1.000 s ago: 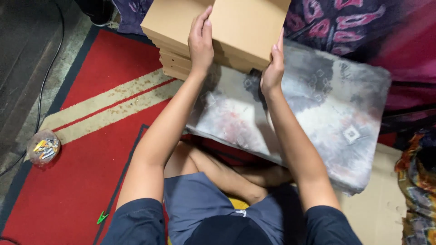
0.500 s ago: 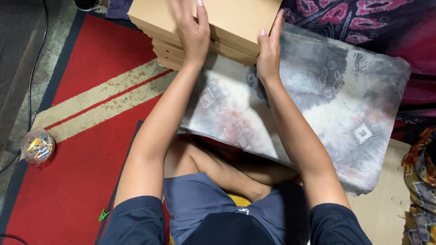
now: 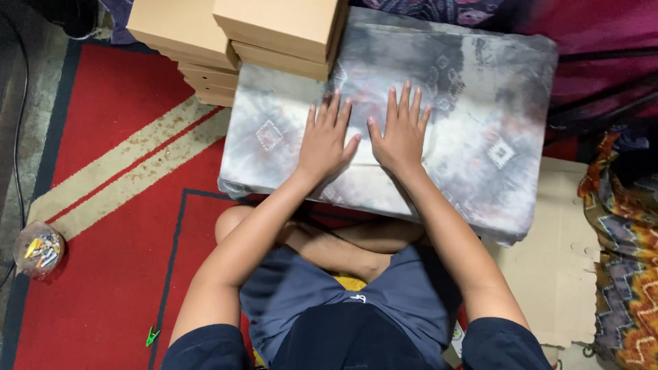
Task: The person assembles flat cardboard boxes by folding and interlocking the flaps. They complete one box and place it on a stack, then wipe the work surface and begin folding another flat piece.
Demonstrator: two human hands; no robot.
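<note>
A flat packet of grey tie-dye cloth in clear plastic lies in front of my crossed legs. My left hand and my right hand rest palm down on it, side by side, fingers spread, holding nothing. A stack of flat brown cardboard boxes stands at the packet's far left edge, just beyond my fingertips, partly over the packet's corner.
A red carpet with cream stripes covers the floor at left. A small clear bag of coloured bits and a green clip lie on it. A sheet of cardboard and patterned fabric lie at right.
Both hands have let go of the top cardboard box and come back toward me, down flat onto the cloth packet. The view has shifted left and down.
</note>
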